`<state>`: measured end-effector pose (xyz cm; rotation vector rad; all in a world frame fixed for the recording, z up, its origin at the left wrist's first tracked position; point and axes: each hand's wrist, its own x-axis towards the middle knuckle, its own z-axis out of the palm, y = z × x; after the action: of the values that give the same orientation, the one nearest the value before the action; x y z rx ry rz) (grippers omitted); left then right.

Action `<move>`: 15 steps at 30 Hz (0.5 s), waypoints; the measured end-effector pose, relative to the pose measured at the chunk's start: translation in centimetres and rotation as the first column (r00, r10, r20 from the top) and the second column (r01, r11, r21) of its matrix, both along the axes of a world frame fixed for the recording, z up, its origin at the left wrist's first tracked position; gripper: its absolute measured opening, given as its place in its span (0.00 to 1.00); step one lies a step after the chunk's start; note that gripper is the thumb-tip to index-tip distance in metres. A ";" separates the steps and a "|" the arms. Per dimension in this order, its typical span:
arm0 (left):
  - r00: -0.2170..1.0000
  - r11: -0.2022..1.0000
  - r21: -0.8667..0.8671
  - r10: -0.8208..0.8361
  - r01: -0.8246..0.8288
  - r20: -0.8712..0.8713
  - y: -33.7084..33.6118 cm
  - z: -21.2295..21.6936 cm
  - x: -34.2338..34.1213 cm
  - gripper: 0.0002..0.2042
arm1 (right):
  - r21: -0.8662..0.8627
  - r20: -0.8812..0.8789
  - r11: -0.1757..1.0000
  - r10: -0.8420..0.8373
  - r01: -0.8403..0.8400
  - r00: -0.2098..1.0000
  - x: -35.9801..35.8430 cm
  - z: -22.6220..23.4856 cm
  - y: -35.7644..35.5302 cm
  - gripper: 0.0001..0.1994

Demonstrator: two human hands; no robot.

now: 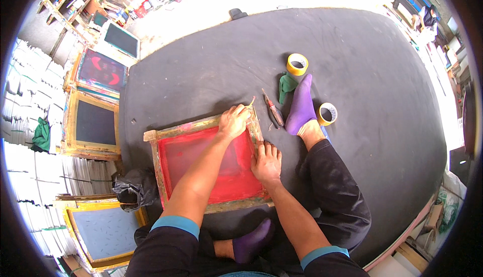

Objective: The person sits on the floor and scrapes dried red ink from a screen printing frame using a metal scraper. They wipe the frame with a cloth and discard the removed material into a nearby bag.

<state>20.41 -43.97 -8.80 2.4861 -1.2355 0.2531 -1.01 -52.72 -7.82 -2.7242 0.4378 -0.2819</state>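
A wooden screen printing frame with red mesh lies flat on the dark surface in front of me. My left hand is over its far right corner, fingers pinched on a short yellowish strip that looks like tape. Along the frame's right bar rests my right hand, its fingers bent over the wood and the thumb on the inner side. Just beyond that bar lie a red-handled tool, perhaps pliers, and a green cloth.
Two yellow tape rolls lie near my purple-socked right foot. More framed screens lean along the left edge beside stacked white sheets. A black plastic bag sits left of the red screen. A dark cap-like object lies at the far edge.
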 end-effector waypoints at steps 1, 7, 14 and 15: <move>0.998 0.999 0.043 0.001 -0.004 0.057 0.0 -0.1 -0.1 0.09 | 0.004 -0.004 1.000 -0.003 0.003 1.000 0.0 0.3 0.0 0.33; 0.978 0.976 0.215 -0.009 -0.037 0.209 -0.8 0.9 -0.5 0.11 | -0.014 -0.010 1.000 -0.021 0.021 1.000 0.1 0.2 0.0 0.32; 0.977 0.986 0.122 0.137 -0.118 -0.165 -1.2 1.8 -0.8 0.10 | 0.007 -0.027 0.999 -0.033 0.033 0.999 0.1 0.0 -0.1 0.32; 0.945 0.985 0.071 0.173 -0.159 -0.278 -1.4 1.7 -1.0 0.09 | 0.006 -0.032 0.999 -0.036 0.036 0.999 0.0 0.0 -0.4 0.32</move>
<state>19.43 -45.41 -7.06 2.5591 -0.9270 -0.0926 -0.98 -53.12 -7.82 -2.7196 0.4962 -0.2466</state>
